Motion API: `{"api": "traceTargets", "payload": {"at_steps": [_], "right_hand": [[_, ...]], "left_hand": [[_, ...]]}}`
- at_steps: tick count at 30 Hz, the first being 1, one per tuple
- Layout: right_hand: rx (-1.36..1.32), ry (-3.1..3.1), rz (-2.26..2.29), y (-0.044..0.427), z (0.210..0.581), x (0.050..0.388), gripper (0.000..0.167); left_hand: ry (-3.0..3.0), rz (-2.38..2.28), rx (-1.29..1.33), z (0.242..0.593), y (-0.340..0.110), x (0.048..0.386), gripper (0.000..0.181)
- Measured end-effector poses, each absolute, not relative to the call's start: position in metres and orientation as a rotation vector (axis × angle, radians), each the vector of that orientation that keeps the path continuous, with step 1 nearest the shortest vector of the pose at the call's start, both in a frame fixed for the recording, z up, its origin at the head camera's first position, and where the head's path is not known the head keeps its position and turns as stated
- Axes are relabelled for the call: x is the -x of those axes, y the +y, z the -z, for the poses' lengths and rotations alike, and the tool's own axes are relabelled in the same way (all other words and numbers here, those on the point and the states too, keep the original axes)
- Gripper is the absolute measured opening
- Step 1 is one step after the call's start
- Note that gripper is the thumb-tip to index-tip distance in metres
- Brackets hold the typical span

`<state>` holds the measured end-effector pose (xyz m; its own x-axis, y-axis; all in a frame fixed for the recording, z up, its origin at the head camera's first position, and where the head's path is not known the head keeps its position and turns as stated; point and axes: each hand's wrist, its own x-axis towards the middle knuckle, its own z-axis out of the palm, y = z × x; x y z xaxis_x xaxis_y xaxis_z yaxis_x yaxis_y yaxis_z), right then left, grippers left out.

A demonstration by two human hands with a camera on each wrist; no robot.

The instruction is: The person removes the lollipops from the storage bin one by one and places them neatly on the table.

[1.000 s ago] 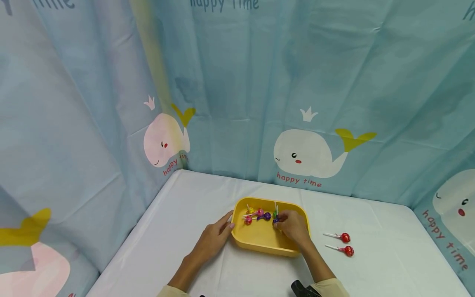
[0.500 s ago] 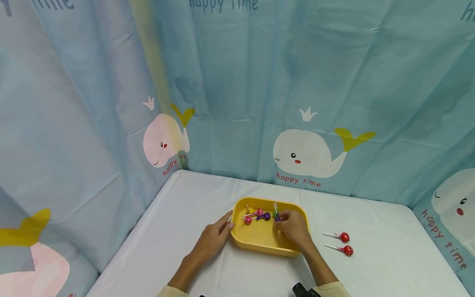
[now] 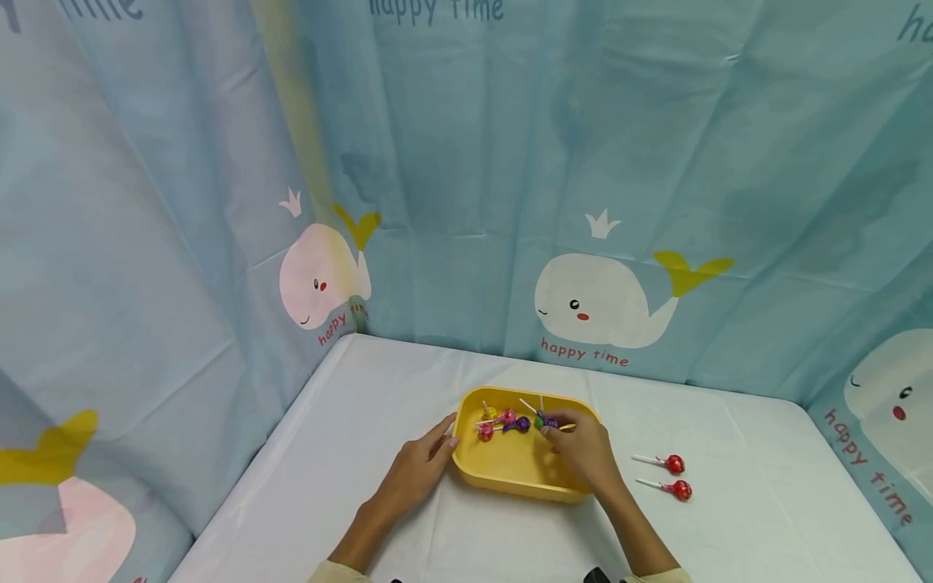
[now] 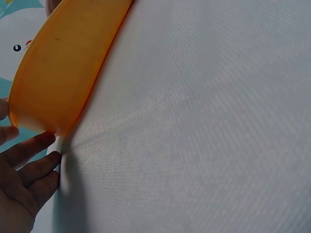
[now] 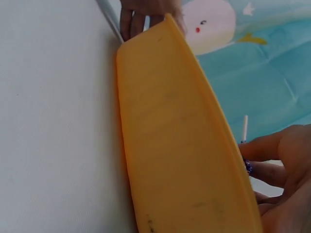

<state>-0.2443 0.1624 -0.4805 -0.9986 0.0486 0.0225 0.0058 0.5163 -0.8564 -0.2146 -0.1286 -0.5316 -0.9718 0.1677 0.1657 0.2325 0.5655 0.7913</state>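
Head view: the left hand (image 3: 419, 472) rests relaxed, slightly bent fingers against the left end of the yellow tray (image 3: 503, 465); the right hand (image 3: 586, 449) pinches a purple lollipop (image 3: 549, 422) inside the tray. Two red lollipops (image 3: 675, 464) (sticks pointing left) lie right of it. Left wrist view: extended fingertips (image 4: 48, 138) touch the tray's outer wall. Right wrist view: thumb and finger grip the lollipop, its white stick (image 5: 245, 128) upward.
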Motion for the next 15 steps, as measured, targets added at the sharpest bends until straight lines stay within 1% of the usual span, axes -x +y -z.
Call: {"api": "traceTargets", "payload": {"at_steps": [4, 11, 15], "right_hand": [[0.049, -2.681, -1.509, 0.166, 0.477, 0.239, 0.02], [0.052, -2.674, -1.459, 0.175, 0.472, 0.229, 0.031], [0.074, -2.666, -1.451, 0.181, 0.47, 0.223, 0.032]], "left_hand": [[-2.713, 1.395, 0.349, 0.532, -0.129, 0.215, 0.057], [-2.721, 1.377, 0.342, 0.531, -0.128, 0.215, 0.056], [-2.724, 1.364, 0.337, 0.531, -0.128, 0.214, 0.056]]}}
